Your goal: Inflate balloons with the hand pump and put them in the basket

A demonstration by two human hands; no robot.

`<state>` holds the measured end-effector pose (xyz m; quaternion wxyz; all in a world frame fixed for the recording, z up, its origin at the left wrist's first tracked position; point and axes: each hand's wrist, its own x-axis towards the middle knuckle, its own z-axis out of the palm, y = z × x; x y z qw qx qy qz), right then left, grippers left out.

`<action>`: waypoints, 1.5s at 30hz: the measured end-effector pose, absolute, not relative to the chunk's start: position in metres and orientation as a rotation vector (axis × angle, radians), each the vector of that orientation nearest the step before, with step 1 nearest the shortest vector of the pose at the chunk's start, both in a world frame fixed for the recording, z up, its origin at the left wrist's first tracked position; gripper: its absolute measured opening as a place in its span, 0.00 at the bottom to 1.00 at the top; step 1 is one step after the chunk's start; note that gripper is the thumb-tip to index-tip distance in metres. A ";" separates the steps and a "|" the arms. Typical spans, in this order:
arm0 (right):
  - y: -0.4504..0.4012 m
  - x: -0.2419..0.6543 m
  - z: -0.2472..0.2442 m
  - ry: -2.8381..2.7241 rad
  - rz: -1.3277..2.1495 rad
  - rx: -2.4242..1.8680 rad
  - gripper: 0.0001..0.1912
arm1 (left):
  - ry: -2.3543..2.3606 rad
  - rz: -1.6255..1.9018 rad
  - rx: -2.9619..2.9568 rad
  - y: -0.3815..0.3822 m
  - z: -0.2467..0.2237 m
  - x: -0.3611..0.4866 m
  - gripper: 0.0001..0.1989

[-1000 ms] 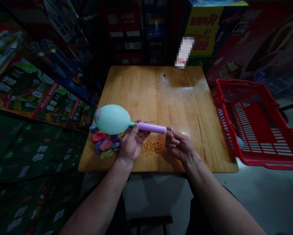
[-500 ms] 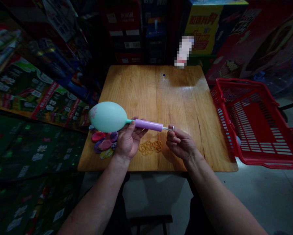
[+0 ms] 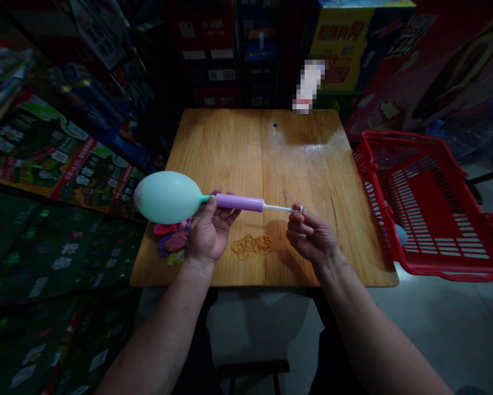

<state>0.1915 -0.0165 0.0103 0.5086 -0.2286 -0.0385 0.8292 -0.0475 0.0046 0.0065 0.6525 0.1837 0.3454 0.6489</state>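
Note:
A partly inflated mint-green balloon (image 3: 167,197) points left, its neck fitted on the tip of a purple hand pump (image 3: 240,202). My left hand (image 3: 209,233) is closed around the pump's front end, with the thumb at the balloon's neck. My right hand (image 3: 312,233) pinches the end of the pump's white rod (image 3: 277,208), which is drawn out to the right. Under the balloon lies a pile of uninflated balloons (image 3: 174,241), pink, purple and yellow, partly hidden by my left hand. Between my hands a heap of tan rubber bands (image 3: 252,247) rests on the table.
The wooden table (image 3: 221,142) carries a small dark blue dot (image 3: 275,125) near its far side. At the right stands a red plastic basket (image 3: 447,269) with a pale blue round thing (image 3: 401,235) inside. Stacked green cartons (image 3: 65,247) line the left; more boxes (image 3: 213,55) stand behind.
The white rod now shows much longer out of the pump. My left hand, the pump and the balloon have shifted left, while my right hand has moved slightly right.

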 end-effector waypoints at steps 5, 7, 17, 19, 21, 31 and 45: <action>-0.024 0.169 -0.001 -0.143 2.050 -0.596 0.08 | 0.805 1.326 0.382 -0.007 -0.001 -0.030 0.11; -0.023 0.170 0.000 -0.123 2.042 -0.582 0.07 | 0.801 1.322 0.389 -0.008 0.000 -0.027 0.11; -0.016 0.193 0.009 -0.076 1.985 -0.565 0.04 | 0.787 1.445 0.425 0.001 0.008 -0.047 0.10; -0.019 0.183 0.003 -0.082 2.032 -0.574 0.06 | 0.790 1.363 0.420 -0.003 0.005 -0.040 0.10; -0.021 0.175 -0.001 -0.085 2.053 -0.578 0.07 | 0.796 1.321 0.411 -0.008 0.003 -0.032 0.11; -0.015 0.197 0.017 -0.143 1.959 -0.645 0.04 | 0.769 1.467 0.405 0.005 0.009 -0.052 0.10; -0.020 0.186 0.008 -0.110 2.042 -0.623 0.07 | 0.769 1.348 0.403 -0.003 0.004 -0.038 0.10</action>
